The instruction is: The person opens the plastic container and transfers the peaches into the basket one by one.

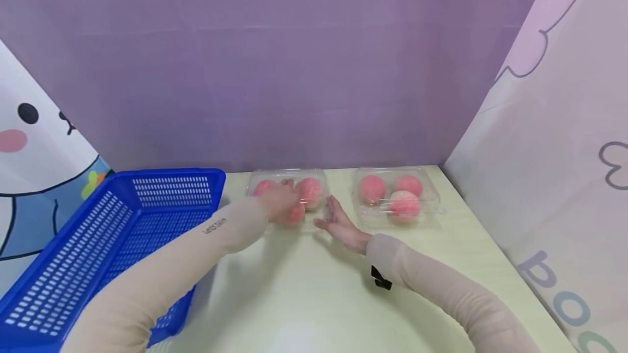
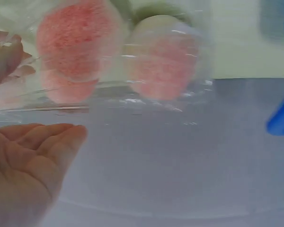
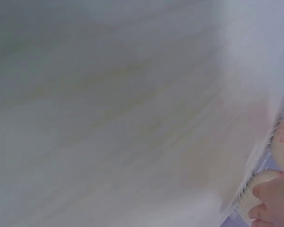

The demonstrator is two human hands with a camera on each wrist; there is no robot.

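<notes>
On the table, toward its back, sits a clear plastic fruit box (image 1: 255,176) with several pink peaches in it; one peach (image 1: 310,192) shows beside my left hand (image 1: 279,201). That hand lies over the box and hides part of it. In the left wrist view, straight fingers (image 2: 61,142) lie along the box's edge, and other fingertips show by the plastic. My right hand (image 1: 345,230) is at the box's right side, thumb and fingers spread. A sleeve (image 3: 132,118) fills most of the right wrist view; fingers (image 3: 274,201) show beside a pale peach in its corner.
Another clear box (image 1: 365,217) with three peaches (image 1: 404,206) stands to the right. A large blue plastic basket (image 1: 118,244) takes up the left side. A purple backdrop (image 1: 314,70) rises behind the table (image 1: 294,298), and a printed panel (image 1: 539,178) borders it on the right.
</notes>
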